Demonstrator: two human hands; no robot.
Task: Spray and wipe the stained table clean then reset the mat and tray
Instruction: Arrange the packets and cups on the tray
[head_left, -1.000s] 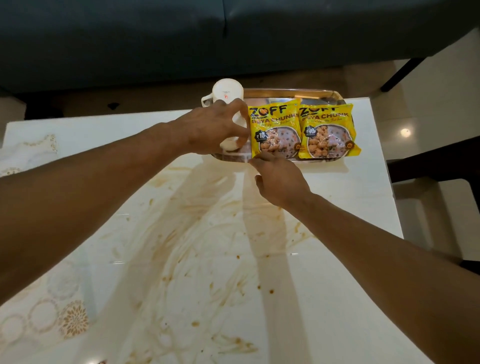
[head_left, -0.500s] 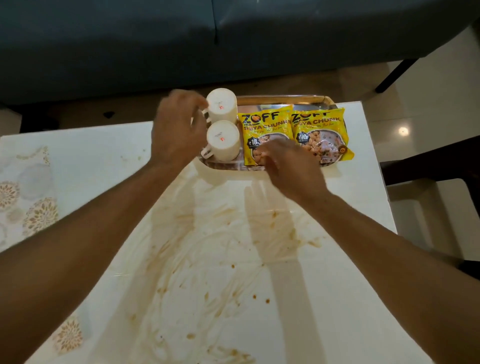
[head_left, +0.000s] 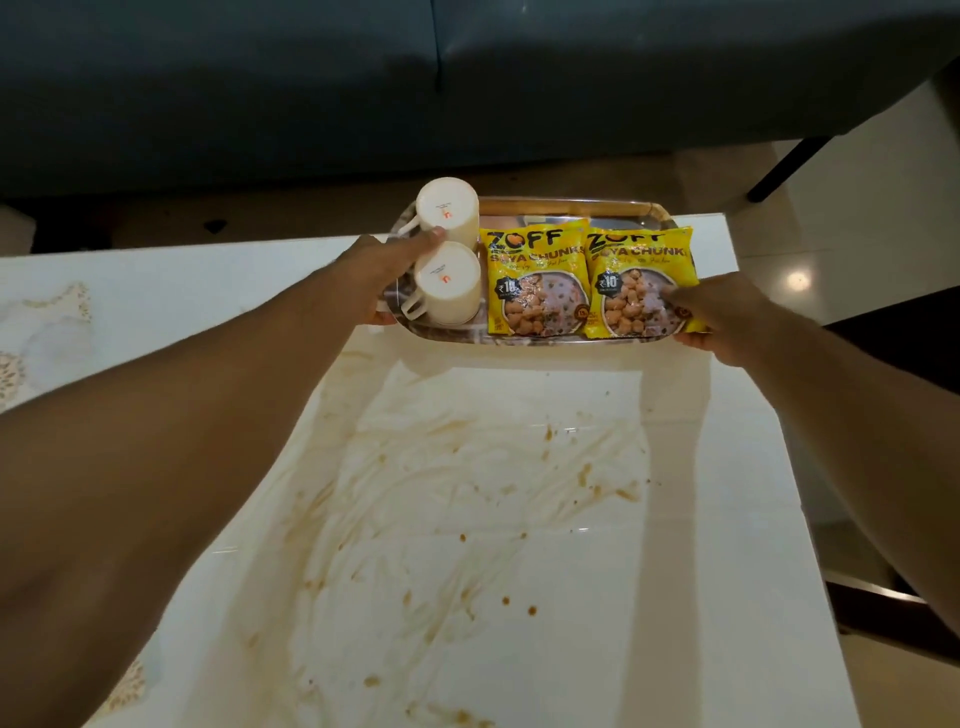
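Note:
A steel tray sits at the far edge of the white table. It carries two upturned white mugs on its left and two yellow snack packets on its right. My left hand grips the tray's left end, thumb on top by the mugs. At the tray's right end, my right hand grips with its thumb lying over the right packet. Brown smeared stains cover the middle of the table. A patterned mat lies at the left edge.
A dark sofa stands just beyond the table's far edge. A dark chair or stool is on the right, over the tiled floor. Another bit of the patterned mat shows at the bottom left.
Both hands moved from the mugs and left packet out to the tray's two ends and now grip it. The view shifted, so the tray sits more centred.

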